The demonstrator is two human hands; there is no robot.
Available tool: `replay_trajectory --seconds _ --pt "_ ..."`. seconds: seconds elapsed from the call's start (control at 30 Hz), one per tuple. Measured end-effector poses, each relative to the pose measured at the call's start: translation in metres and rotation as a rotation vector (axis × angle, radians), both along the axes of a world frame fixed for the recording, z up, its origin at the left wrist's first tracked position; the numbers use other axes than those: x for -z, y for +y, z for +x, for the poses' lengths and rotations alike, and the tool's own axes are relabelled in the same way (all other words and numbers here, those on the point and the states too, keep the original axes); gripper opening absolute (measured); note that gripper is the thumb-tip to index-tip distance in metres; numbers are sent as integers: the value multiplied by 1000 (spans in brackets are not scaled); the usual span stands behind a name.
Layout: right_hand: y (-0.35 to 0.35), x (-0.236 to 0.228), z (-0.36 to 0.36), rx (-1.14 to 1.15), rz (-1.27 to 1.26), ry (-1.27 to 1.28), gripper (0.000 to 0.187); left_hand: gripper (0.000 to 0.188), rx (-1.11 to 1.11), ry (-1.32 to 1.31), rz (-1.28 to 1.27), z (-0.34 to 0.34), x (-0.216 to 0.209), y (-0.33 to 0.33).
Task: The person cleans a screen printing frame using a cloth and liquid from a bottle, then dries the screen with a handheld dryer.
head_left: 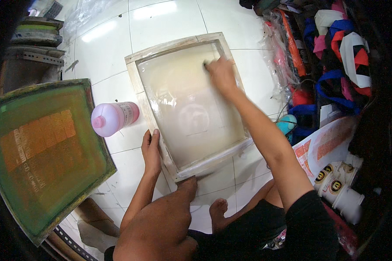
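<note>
There are two hands, and they work at one wooden frame [145,100] that lies on the white tiled floor [100,52] in the middle. Inside it is one pale, shiny sheet [174,139], with one faint ring mark on it. The left hand [151,152] touches the frame's edge, between 7 and 8 o'clock; I cannot tell if its grip is clamped there. The right hand [222,76] is over the sheet at 1 o'clock, blurry, its grip closed on one small dark thing [205,65], too blurry to name. One pink bottle [114,118] lies at 9 o'clock, just beside the frame. At 8 o'clock is one big green screen [74,174] with an orange patch. At 2 o'clock is a heap of coloured bands [355,56], too mixed up to count. At 4 o'clock are white tubs [342,203] with two round black and gold stickers, each with one curvy sign. The bottle's label has tiny print, too small to read. Pale letters run down the green screen's side at 8 o'clock.
</note>
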State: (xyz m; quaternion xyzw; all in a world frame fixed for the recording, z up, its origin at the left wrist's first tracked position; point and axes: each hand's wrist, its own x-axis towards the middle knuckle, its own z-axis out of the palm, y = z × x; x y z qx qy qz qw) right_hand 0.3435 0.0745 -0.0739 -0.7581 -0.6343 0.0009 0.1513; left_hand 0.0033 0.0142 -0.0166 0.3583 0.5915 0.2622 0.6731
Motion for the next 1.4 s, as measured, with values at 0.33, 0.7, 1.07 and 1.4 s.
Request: replay_trajectory --seconds 0.33,0.7,1.07,1.4 --pt "-73 -36 24 -335 -72 -239 7 47 -111 148 57 2 17 -6" --pt "-158 -46 31 -604 -363 -213 5 48 -90 6 -25 7 -7 -2" --pt "-133 -36 -4 -246 -128 8 4 38 5 -63 -69 -3 -18 0" --pt "-101 -31 -83 -381 -78 171 6 48 33 9 -3 0 -39 -4"
